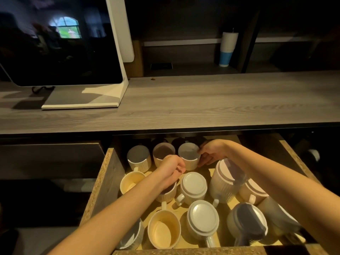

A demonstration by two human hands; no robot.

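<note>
An open wooden drawer point(108, 173) below the counter holds several ribbed cream mugs, some upright and some upside down. My right hand point(211, 153) reaches to the back row and grips the back right mug point(187, 155), thumb at its rim and fingers down its side. My left hand point(173, 170) is curled in front of the back middle mug point(162, 151) and above a ribbed mug point(166, 195). What its fingers hold, if anything, is hidden. A third upright mug point(138, 157) stands at the back left.
Upside-down mugs point(193, 184) point(202, 218) fill the drawer's middle, and more mugs lie stacked at the right point(226, 183). Two upright mugs point(163, 230) point(131, 181) stand at the left. A grey wood counter point(202, 100) carries a white-framed screen point(60, 43). A paper cup stack point(228, 46) stands behind.
</note>
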